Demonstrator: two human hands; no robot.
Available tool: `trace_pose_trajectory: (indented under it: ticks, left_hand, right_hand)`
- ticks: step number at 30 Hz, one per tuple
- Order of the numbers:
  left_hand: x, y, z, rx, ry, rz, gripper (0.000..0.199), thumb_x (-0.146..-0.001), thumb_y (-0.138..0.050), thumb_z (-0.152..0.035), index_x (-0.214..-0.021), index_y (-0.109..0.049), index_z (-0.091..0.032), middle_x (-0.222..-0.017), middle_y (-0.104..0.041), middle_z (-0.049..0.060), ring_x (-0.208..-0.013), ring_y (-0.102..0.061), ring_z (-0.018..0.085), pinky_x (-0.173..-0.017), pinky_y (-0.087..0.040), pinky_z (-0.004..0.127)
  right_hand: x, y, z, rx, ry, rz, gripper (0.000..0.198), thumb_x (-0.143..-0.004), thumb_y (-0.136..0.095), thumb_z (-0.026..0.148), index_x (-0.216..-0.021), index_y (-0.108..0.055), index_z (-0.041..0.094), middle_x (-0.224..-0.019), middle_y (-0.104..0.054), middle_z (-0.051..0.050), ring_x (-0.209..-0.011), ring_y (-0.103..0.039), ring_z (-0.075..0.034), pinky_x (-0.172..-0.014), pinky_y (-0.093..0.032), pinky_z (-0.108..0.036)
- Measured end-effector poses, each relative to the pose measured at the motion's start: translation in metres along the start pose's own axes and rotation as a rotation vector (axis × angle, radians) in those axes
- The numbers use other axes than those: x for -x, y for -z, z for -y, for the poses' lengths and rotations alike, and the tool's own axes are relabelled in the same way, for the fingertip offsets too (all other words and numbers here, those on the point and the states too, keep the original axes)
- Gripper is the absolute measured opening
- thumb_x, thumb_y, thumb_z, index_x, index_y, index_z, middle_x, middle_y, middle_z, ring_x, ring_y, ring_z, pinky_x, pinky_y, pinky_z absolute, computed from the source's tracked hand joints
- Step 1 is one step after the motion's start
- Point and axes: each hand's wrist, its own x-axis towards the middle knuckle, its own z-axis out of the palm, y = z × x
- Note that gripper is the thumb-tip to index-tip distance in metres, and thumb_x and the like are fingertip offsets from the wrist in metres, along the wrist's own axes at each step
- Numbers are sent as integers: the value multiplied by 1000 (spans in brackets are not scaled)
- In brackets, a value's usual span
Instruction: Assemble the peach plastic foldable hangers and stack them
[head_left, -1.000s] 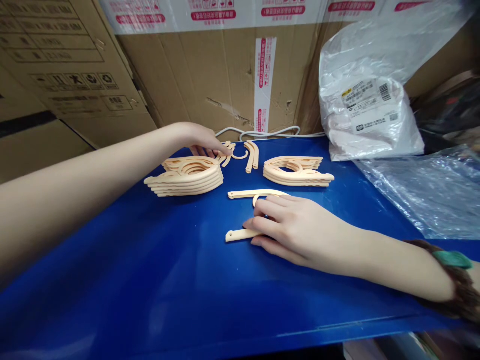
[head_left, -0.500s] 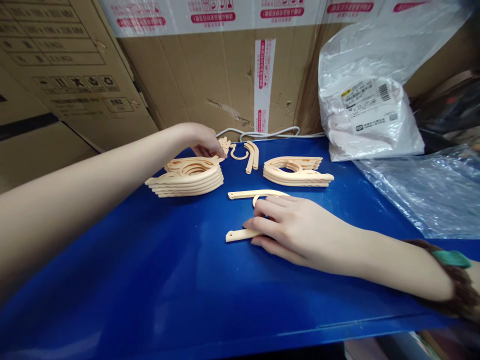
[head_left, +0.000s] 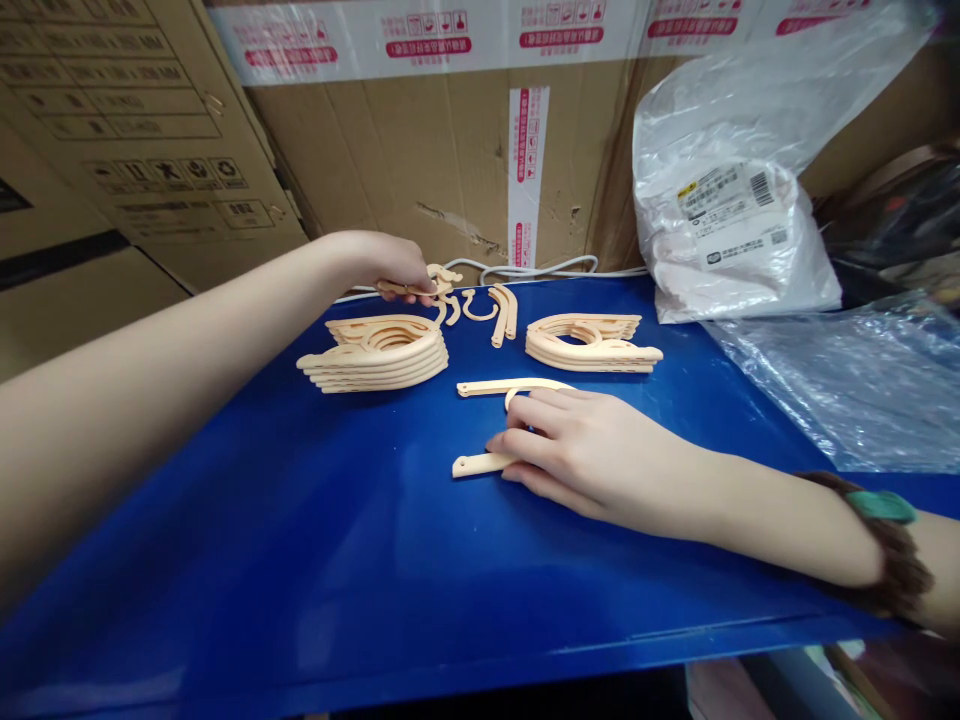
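Note:
My left hand point(head_left: 405, 268) is closed around a cream plastic hanger piece point(head_left: 444, 275), lifted just above the far side of the blue surface. Its fingers partly hide the piece. Below that hand lies a stack of cream hanger parts point(head_left: 375, 360) with curved ends. My right hand point(head_left: 585, 440) rests low over more hanger parts, its fingers closed on a hanger arm point(head_left: 480, 464) whose flat end sticks out to the left. A second hanger arm point(head_left: 495, 387) lies just beyond its fingertips, beside a curved bit mostly covered by the hand.
Another stack of hanger parts point(head_left: 589, 350) sits right of centre. A loose hook point(head_left: 480, 310) and two curved arms point(head_left: 504, 315) lie at the back. Behind stand a cardboard box point(head_left: 420, 160), a white cable point(head_left: 555, 268) and a white plastic bag point(head_left: 735, 220).
My left hand has risen slightly from beside the left stack, and a hanger piece now shows lifted in its fingers. My right hand has stayed nearly in place.

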Motion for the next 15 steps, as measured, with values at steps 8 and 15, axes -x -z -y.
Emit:
trace_pose_trajectory:
  ticks: [8,15]
  left_hand:
    - [73,23,-19,6,-76,-510,38,-85,-41,-41,-91,-60,-9,-75,-51,0,-71,-48,10,-68,-28,27]
    - [166,-47,-51,47,-217,-747,28,-96,-32,-45,-87,-48,-23,-73,-50,-1,-63,-48,14,-59,-29,28]
  right_hand:
    - [2,-2,-1,65,4,-41,26,-101,-38,23,-99,-62,13,-97,-61,-8,-79,-56,-16,-70,-43,-28]
    - [2,14,-11,223,-81,-43,27,-101,-36,24,-101,-60,12,-96,-62,-10,-82,-61,-21,-73,-46,-33]
